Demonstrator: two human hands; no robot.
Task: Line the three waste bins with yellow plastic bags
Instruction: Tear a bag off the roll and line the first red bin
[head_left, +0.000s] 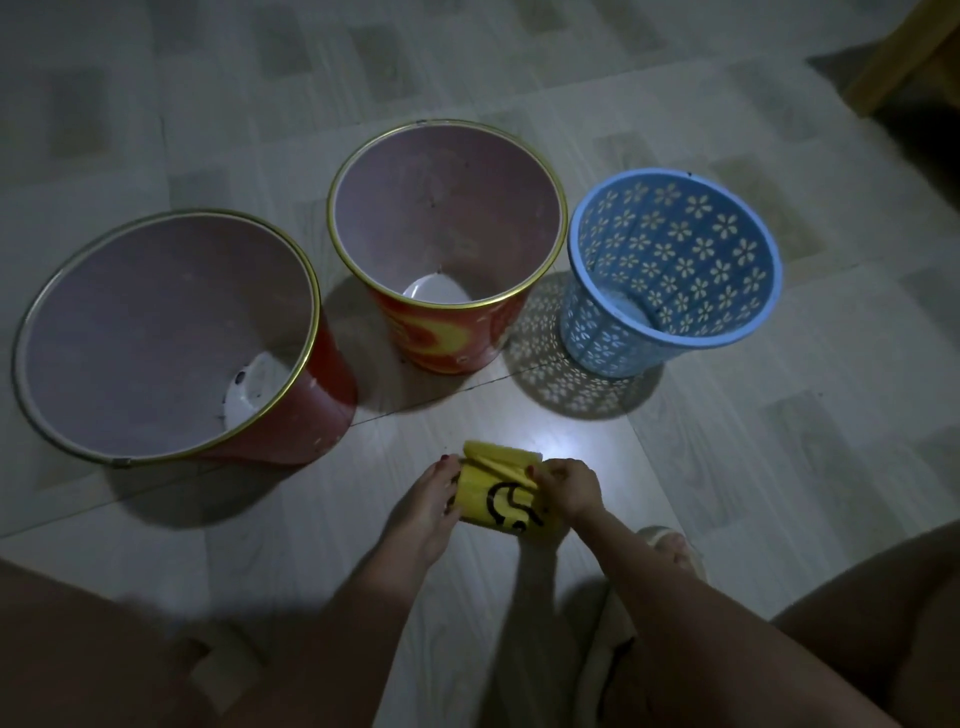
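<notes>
A roll of yellow plastic bags (501, 496) is held low over the tiled floor (727, 467), pinched at its ends by the left hand (428, 501) and right hand (571, 488). Two red bins (322, 410) (441, 338) and a blue flower-hole basket (675, 270) are lined up behind it, all bare inside.

The floor (727, 467) is pale tile with faint darker squares, dimly lit apart from one bright patch near its middle. Three bins stand on it in a row: a large red bin (291, 415) on the left, a red and yellow bin (441, 343) in the middle, and a blue bin (613, 343) with flower-shaped holes on the right, casting a dotted shadow on the tiles.
</notes>
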